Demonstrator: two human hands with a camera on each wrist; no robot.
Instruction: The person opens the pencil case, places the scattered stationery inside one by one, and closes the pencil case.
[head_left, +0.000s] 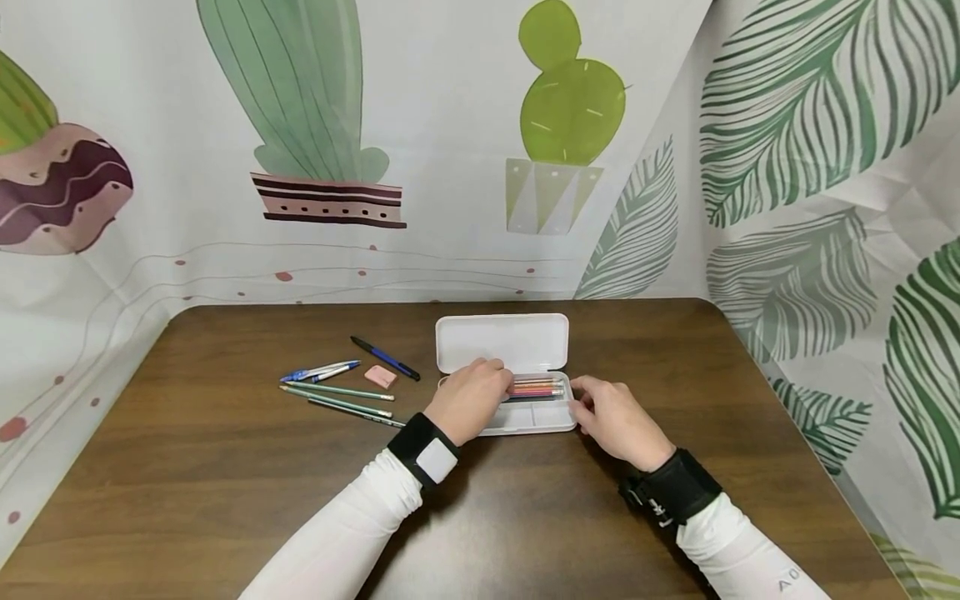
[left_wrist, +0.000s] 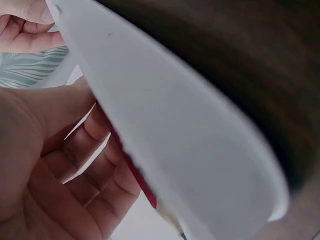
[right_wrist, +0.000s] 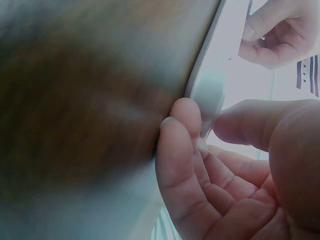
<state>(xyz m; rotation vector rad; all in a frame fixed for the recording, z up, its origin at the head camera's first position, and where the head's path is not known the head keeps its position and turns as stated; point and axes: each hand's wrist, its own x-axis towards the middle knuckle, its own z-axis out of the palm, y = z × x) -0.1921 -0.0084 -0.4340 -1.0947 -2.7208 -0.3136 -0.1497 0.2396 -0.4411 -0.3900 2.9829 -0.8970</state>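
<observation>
We're likely arranging coloured pencils (head_left: 537, 389) in the case (head_left: 552, 415);
loose pencils (head_left: 337, 390) lie left; our left hand (head_left: 471, 400) curls its fingers inside, whether pinching we cannot tell; our right hand (head_left: 619, 421) pinches the case's edge; next probably calls for steadying it.

The left hand (head_left: 468, 400) and right hand (head_left: 618, 421) are bare below 2 black wristbands. The left wristband (head_left: 407, 443) carries 1 white rounded square (head_left: 437, 461); the right wristband (head_left: 684, 485) has small silvery pieces (head_left: 660, 512). Grey letters (head_left: 788, 578) mark the creased white right sleeve (head_left: 731, 533); the left sleeve (head_left: 337, 533) is white too.
</observation>
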